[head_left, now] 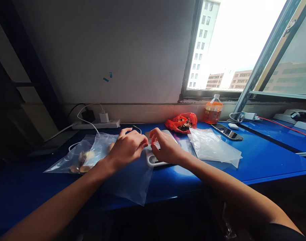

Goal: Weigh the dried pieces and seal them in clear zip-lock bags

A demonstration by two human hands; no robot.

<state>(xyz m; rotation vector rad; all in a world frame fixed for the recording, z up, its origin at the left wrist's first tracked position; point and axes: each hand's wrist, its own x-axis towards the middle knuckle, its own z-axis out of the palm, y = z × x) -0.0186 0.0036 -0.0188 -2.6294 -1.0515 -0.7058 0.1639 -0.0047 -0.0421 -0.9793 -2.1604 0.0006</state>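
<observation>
At the center of the frame a silver-and-white scale [153, 162] lies under the hands, partly hidden by them. Left of center sit filled bags [67, 164] of clear plastic with pale and brown pieces in them, just beside the left wrist and partly covered by it. Behind these, a white cable [89, 123] runs from a plug [104, 117] on a power strip [96, 125] along the wall. Right of center, past the scale, are a red bag [171, 125] of dark scraps and a bottle [213, 110] of orange drink, near the window [225, 50]. A stack of flat bags [215, 149] lies beyond the right forearm, with a phone [227, 132] and a small white case [233, 126] behind it.

The front edge of the blue table [268, 157] crosses the lower part of the frame; its surface stretches on toward the right.

The clear bag [130, 182] hangs from the fingers at center, its lower corner reaching past the table's front edge. The left hand [129, 143] pinches its top edge; the right hand [164, 145] is curled narrow at the other end, though whether it grips the plastic I cannot tell.
</observation>
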